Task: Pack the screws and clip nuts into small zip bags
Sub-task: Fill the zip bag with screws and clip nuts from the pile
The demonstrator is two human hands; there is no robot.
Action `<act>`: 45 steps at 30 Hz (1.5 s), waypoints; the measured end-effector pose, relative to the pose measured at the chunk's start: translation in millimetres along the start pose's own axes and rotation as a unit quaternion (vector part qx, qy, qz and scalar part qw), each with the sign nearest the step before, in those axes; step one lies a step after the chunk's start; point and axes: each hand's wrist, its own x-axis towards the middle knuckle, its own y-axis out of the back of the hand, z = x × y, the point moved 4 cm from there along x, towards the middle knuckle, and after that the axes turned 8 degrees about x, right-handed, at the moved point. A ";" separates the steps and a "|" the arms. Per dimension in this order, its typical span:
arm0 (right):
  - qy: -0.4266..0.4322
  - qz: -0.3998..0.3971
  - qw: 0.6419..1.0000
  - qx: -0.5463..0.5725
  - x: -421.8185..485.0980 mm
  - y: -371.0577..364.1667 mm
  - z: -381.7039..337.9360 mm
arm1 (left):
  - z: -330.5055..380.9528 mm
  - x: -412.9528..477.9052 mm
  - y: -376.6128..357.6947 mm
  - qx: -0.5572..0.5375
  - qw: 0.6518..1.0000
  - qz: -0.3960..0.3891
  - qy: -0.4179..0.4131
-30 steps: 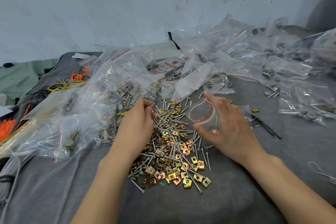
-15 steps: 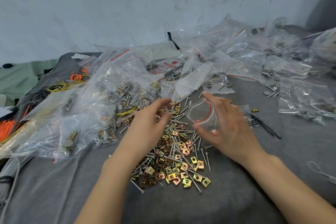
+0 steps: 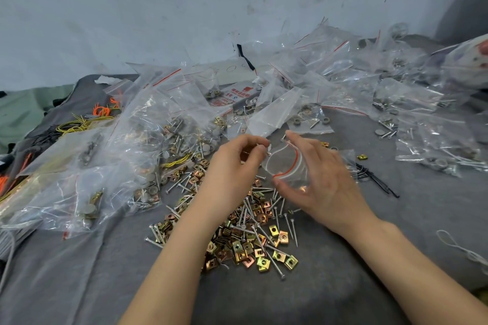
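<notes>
A loose pile of silver screws and gold and copper clip nuts (image 3: 253, 235) lies on the grey cloth (image 3: 369, 285) in front of me. My right hand (image 3: 320, 182) holds a small clear zip bag (image 3: 286, 163) with a red seal line, its mouth spread wide between thumb and fingers. My left hand (image 3: 232, 166) is raised above the pile, its fingertips pinching a few screws (image 3: 265, 146) right at the bag's mouth. Something coppery shows at the bottom of the bag.
Filled and empty zip bags (image 3: 343, 87) are heaped at the back and right. Bigger bags of parts (image 3: 87, 192) lie at the left, next to yellow and orange wires (image 3: 87, 119). Black ties (image 3: 375, 179) lie right of my right hand. A wall stands behind.
My left hand has lifted off the pile and moved right with screws pinched in its fingers, up to the bag's mouth. My right hand has kept the bag open in place.
</notes>
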 end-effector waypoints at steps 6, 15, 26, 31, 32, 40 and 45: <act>0.008 0.008 1.000 0.001 0.1 2.3 -3.9 | 3.1 0.9 -16.4 -0.010 0.998 -0.064 0.014; 0.015 0.029 0.999 0.008 0.5 4.9 -4.5 | 16.8 0.8 -15.6 0.002 0.994 -0.088 -0.059; 0.021 0.021 1.000 -0.003 0.7 3.2 -3.2 | 8.5 -16.3 -9.2 0.057 0.983 -0.154 -0.077; 0.025 0.014 1.000 0.006 0.9 2.3 -3.9 | 8.7 -19.8 -6.9 0.091 0.982 -0.128 -0.102; 0.026 0.013 1.000 0.005 0.9 1.9 -3.6 | 8.1 -19.6 -3.6 0.087 0.984 -0.115 -0.101; 0.023 0.006 1.000 0.004 -0.8 1.3 -2.0 | -36.7 -1.3 35.3 0.205 0.977 -0.030 0.041; 0.023 0.008 1.000 -0.002 -0.4 1.6 -2.5 | -42.5 8.5 25.9 0.295 0.953 -0.054 0.049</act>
